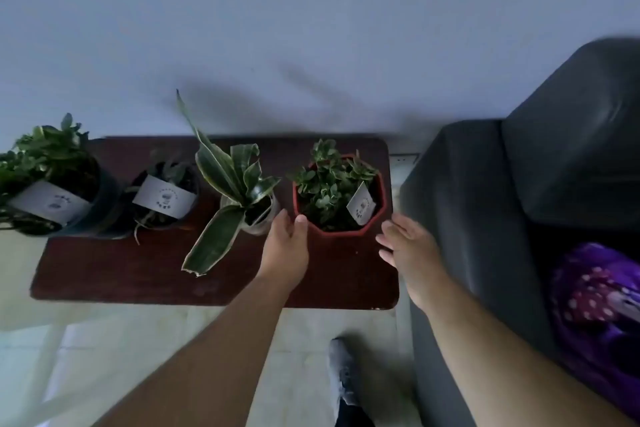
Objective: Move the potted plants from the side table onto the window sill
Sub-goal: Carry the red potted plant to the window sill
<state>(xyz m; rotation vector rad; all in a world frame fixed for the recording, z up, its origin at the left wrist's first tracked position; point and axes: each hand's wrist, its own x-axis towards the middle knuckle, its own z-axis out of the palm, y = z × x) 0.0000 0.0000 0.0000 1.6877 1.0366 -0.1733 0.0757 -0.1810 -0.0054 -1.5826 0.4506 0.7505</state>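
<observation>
Several potted plants stand in a row on a dark red-brown side table (138, 274). At the right end is a small leafy plant in a red octagonal pot (341, 230) with a white tag. My left hand (285, 246) touches the pot's left rim with thumb and fingers apart. My right hand (407, 246) hovers open just right of the pot, a small gap between them. To the left stand a snake plant in a clear pot (258, 218), a dark pot with a white label (166, 198), and a bushy plant in a dark pot (52, 180) at the table's left edge.
A dark grey sofa (519, 184) presses against the table's right side, with a purple spotted cloth (595, 305) on its seat. A pale wall rises right behind the table. My grey shoe (341, 371) stands on the light tiled floor in front. No window sill is in view.
</observation>
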